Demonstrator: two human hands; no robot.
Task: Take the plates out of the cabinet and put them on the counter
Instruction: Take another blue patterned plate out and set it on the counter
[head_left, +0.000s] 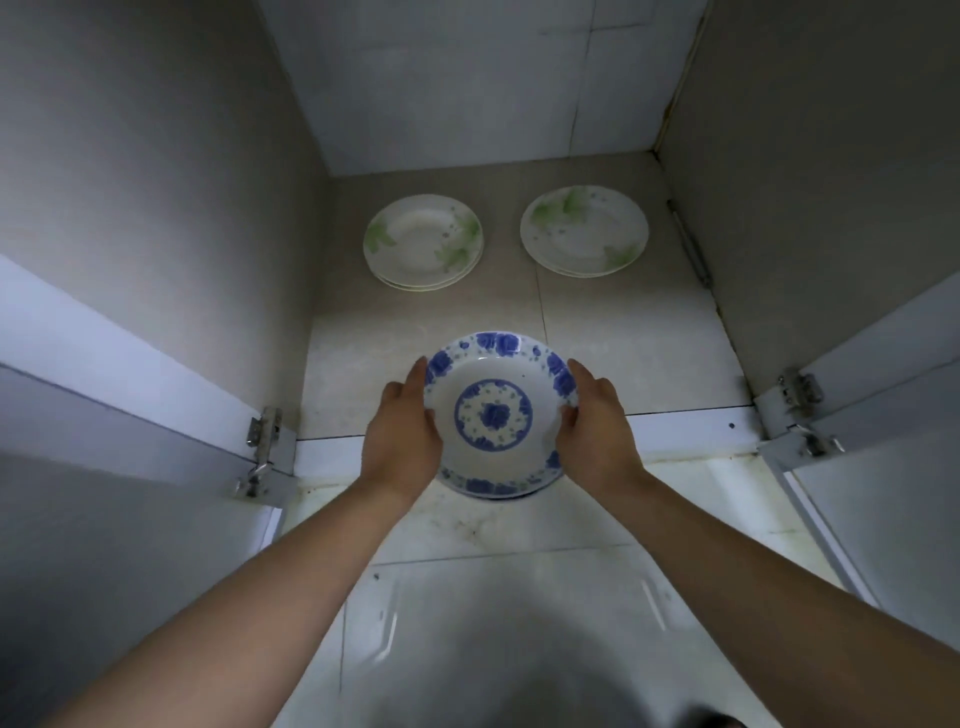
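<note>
A white plate with a blue flower pattern (496, 410) is held over the cabinet's front edge (691, 428). My left hand (402, 439) grips its left rim and my right hand (595, 434) grips its right rim. A second rim shows under it, so it may be a small stack. Deeper inside the cabinet lie two stacks of white plates with green leaf prints, one at the back left (423, 241) and one at the back right (584, 231).
The cabinet's two doors stand open, the left door (124, 395) and the right door (883, 384), each with metal hinges near the front corners. Tiled side walls close in the cabinet. Pale tiled floor (519, 623) lies below the opening.
</note>
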